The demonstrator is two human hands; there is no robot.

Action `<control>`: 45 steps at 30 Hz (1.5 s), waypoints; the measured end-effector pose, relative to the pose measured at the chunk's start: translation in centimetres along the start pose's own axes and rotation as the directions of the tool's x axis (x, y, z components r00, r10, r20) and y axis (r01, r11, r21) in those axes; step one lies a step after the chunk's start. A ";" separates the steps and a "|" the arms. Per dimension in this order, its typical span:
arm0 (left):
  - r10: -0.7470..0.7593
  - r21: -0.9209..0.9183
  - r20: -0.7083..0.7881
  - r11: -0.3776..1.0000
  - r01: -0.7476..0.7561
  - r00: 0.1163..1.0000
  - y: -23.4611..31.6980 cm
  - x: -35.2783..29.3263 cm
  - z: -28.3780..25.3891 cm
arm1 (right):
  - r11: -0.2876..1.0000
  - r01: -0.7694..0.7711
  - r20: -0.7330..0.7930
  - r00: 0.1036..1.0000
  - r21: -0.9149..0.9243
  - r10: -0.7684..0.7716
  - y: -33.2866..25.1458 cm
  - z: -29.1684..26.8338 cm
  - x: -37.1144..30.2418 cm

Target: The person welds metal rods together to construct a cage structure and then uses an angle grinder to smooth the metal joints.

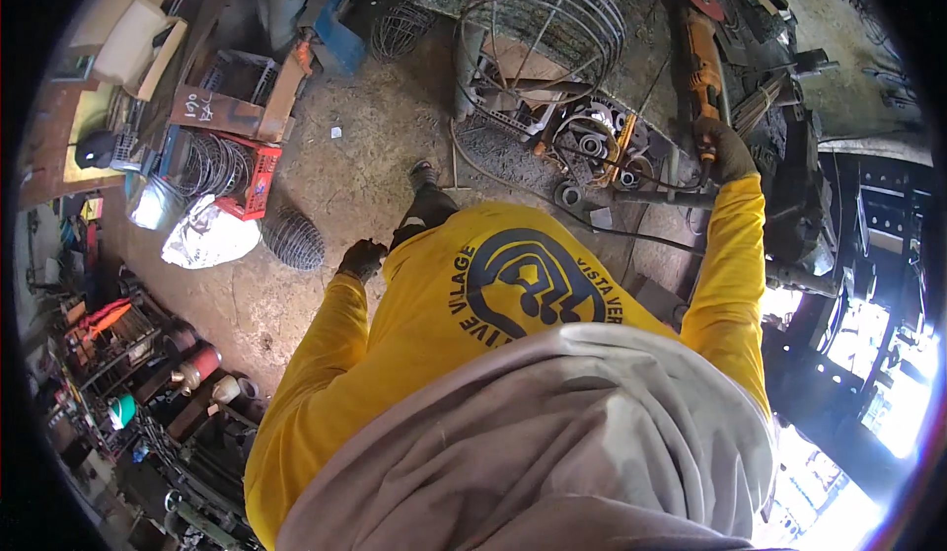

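Right grip (726, 149) closed, arm (728, 265) outstretched

The long, slim power tool (704, 66) is orange, the slatted plastic crate (262, 182) red, the long-sleeved shirt (538, 299) yellow with a dark curved-band print; that crumpled sheeting (211, 236) looks silvery-white from here.

The orange grinder (704, 56) looks plastic (smooth), the wire cage (542, 32) metal.

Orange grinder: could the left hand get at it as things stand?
Probably, by reaching across: the left hand hangs well apart from the grinder, whose middle looks uncovered, though the right hand holds its near end.
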State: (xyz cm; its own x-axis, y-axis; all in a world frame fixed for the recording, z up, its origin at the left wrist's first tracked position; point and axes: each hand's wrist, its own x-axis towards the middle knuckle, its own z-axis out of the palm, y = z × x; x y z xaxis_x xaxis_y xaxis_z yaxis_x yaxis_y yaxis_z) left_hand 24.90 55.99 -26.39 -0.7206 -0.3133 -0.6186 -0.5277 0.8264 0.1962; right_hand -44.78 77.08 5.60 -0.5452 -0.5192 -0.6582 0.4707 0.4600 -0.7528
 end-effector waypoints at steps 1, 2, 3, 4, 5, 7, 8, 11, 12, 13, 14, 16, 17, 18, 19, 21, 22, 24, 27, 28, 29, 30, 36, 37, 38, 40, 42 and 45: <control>0.011 -0.004 -0.023 1.000 -0.011 1.000 -0.5 1.1 -0.5 | 0.994 0.027 0.028 0.999 0.108 -0.030 -0.2 0.1 -1.1; 0.030 -0.089 -0.063 0.995 -0.036 0.998 0.3 1.9 -2.4 | 0.976 0.046 0.035 0.998 0.215 -0.055 0.3 0.2 -1.9; 0.066 -0.169 -0.090 0.982 -0.080 0.994 2.2 2.5 -6.7 | 0.944 0.070 -0.027 0.998 0.323 -0.064 0.7 1.2 -3.2; 0.021 -0.154 -0.076 0.988 -0.032 0.997 1.8 1.5 -7.0 | 0.901 0.071 -0.018 0.997 0.429 -0.070 0.1 4.1 -3.3; 0.019 -0.139 -0.071 0.990 -0.029 0.997 1.6 2.1 -7.6 | 0.845 0.101 -0.059 0.995 0.526 -0.082 -0.2 5.0 -4.3; 0.021 -0.142 -0.050 0.989 -0.028 0.999 1.4 2.6 -9.1 | 0.818 0.117 -0.014 0.991 0.563 -0.132 0.5 2.4 -1.2; 0.010 -0.155 -0.028 0.988 -0.014 1.000 1.2 2.5 -9.7 | 0.824 0.120 -0.004 0.990 0.555 -0.141 1.5 1.9 -0.5; -0.007 -0.179 0.030 0.984 0.012 1.000 -0.1 3.0 -12.6 | 0.862 0.140 -0.039 0.990 0.487 -0.139 4.7 1.4 -0.6; -0.005 -0.188 0.046 0.982 0.014 0.999 -0.8 3.3 -13.6 | 0.864 0.198 -0.085 0.980 0.464 -0.179 4.9 3.2 -2.6; 0.016 -0.201 0.062 0.980 -0.003 0.998 -1.2 4.0 -15.1 | 0.864 0.256 -0.149 0.966 0.434 -0.211 4.5 6.5 -6.9; 0.033 -0.216 0.073 0.976 -0.016 0.997 -1.5 4.7 -16.5 | 0.863 0.310 -0.208 0.947 0.400 -0.244 4.3 9.0 -10.5; 0.048 -0.228 0.094 0.973 -0.025 0.994 -2.7 5.7 -20.7 | 0.885 0.408 -0.359 0.879 0.223 -0.315 5.8 13.1 -13.1; 0.064 -0.240 0.108 0.970 -0.037 0.992 -2.9 6.4 -23.3 | 0.874 0.451 -0.429 0.836 0.183 -0.341 6.6 15.5 -14.5; 0.083 -0.253 0.119 0.966 -0.050 0.989 -3.0 7.1 -26.0 | 0.863 0.486 -0.494 0.788 0.136 -0.366 7.2 17.6 -15.9; 0.115 -0.269 0.125 0.960 -0.078 0.986 -2.9 7.9 -29.0 | 0.867 0.487 -0.511 0.775 0.107 -0.372 8.3 19.4 -17.2; 0.264 -0.352 0.061 0.908 -0.227 0.963 -1.1 9.2 -34.5 | 0.873 0.484 -0.574 0.732 0.060 -0.367 9.7 22.9 -20.0; 0.372 -0.379 -0.013 0.857 -0.349 0.928 0.0 9.3 -36.9 | 0.877 0.480 -0.616 0.693 0.009 -0.374 10.4 25.3 -20.9; 0.689 -0.399 -0.244 0.570 -0.718 0.682 3.7 9.5 -40.5 | 0.887 0.452 -0.702 0.599 -0.099 -0.384 11.7 29.8 -22.8; 0.849 -0.557 -0.089 0.391 -0.733 0.521 11.1 5.4 -44.5 | 0.943 0.330 -0.782 0.576 -0.044 -0.239 13.6 36.0 -24.3; 0.882 -0.657 -0.269 0.125 -0.743 0.387 12.9 4.8 -43.5 | 0.936 0.344 -0.781 0.565 -0.068 -0.264 14.0 37.3 -24.5; 0.900 -0.726 -0.258 0.060 -0.685 0.352 15.0 3.4 -44.5 | 0.930 0.357 -0.793 0.541 -0.086 -0.281 14.6 39.0 -24.7; 0.911 -0.784 -0.258 -0.002 -0.621 0.322 16.5 2.0 -45.8 | 0.921 0.374 -0.796 0.521 -0.111 -0.308 15.5 40.2 -24.8; 0.824 -0.984 -0.179 -0.141 -0.112 0.538 16.9 -1.1 -41.0 | 0.857 0.065 -0.830 0.222 -0.512 -0.512 19.1 46.6 -24.8; 0.766 -0.975 -0.221 -0.158 -0.157 0.604 16.2 -1.7 -40.4 | 0.867 0.055 -0.836 0.241 -0.495 -0.493 19.9 47.3 -24.8; 0.818 -0.985 -0.172 -0.149 -0.086 0.549 15.2 -1.9 -40.0 | 0.879 0.045 -0.843 0.265 -0.475 -0.469 20.5 48.3 -24.8; 0.902 -0.992 -0.081 -0.115 0.055 0.424 13.4 -2.1 -39.5 | 0.930 0.301 -0.785 0.515 -0.211 -0.345 20.7 49.1 -26.4; 0.945 -0.995 -0.016 -0.046 0.087 0.326 12.0 -3.2 -38.8 | 0.820 0.370 -0.577 0.815 0.437 -0.060 20.2 50.1 -28.3; 0.972 -0.984 0.129 0.101 0.146 0.198 10.8 -4.3 -39.1 | 0.825 0.358 -0.561 0.826 0.438 -0.061 19.8 52.1 -29.1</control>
State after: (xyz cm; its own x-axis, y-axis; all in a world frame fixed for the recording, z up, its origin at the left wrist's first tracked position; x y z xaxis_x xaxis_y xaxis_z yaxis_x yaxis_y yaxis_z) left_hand 4.68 47.92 8.16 -0.5974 0.8014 -0.0293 -0.6010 -0.4232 0.6780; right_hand 16.52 63.73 9.50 -0.8678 -0.0528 -0.4941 0.4967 -0.1217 -0.8593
